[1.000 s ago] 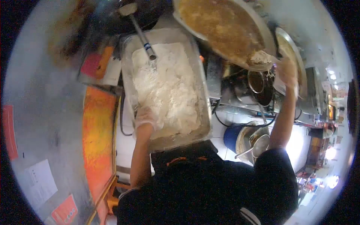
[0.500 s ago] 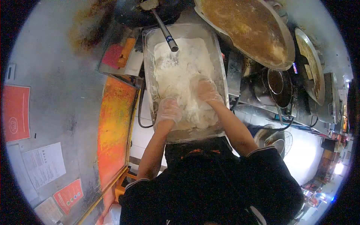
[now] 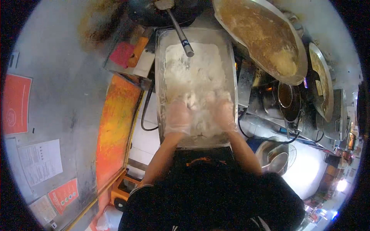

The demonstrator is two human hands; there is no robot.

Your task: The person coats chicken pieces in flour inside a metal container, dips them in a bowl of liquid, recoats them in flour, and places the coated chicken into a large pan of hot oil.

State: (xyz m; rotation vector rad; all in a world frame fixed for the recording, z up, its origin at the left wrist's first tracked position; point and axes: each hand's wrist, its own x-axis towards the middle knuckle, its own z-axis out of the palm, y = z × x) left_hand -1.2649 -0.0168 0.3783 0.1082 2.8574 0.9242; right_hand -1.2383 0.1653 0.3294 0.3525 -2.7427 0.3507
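A deep metal tray (image 3: 195,35) holds white flour (image 3: 204,65). Both hands wear clear gloves and are down in the flour, in the half of the tray close to my body. My left hand (image 3: 179,115) is at the left side, my right hand (image 3: 223,113) at the right side. Motion blurs both, and their fingers are smeared or sunk in pale floury pieces. A metal-handled ladle (image 3: 180,32) reaches over the tray's far edge from a dark wok (image 3: 142,13).
At the upper right is a large pan of brown oil (image 3: 262,36). Beyond it stands an oval pan (image 3: 321,79). A dark pot (image 3: 289,102) and a bowl with a strainer (image 3: 274,156) are at the right. An orange-yellow panel (image 3: 115,127) stands left, and a pink cloth (image 3: 122,54) lies beside the tray.
My right hand has moved from the oil pan at the upper right down into the flour. A floury piece was in it earlier. My left hand has stayed in the tray.
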